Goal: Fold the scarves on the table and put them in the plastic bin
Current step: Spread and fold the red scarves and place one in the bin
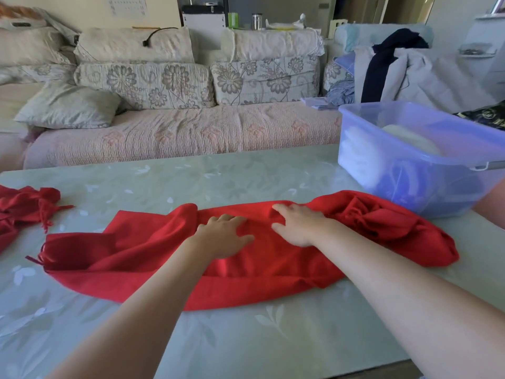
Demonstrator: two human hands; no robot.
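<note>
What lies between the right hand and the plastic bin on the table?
In the head view, only the bunched end of the red scarf lies between the right hand and the plastic bin.

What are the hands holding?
Nothing is held. The left hand and right hand lie flat on the middle of the red scarf, pressing it down.

A home living room: floral-cushioned sofa (175,105) behind a glass-topped table (246,337), clothes heaped (404,69) alongside.
</note>
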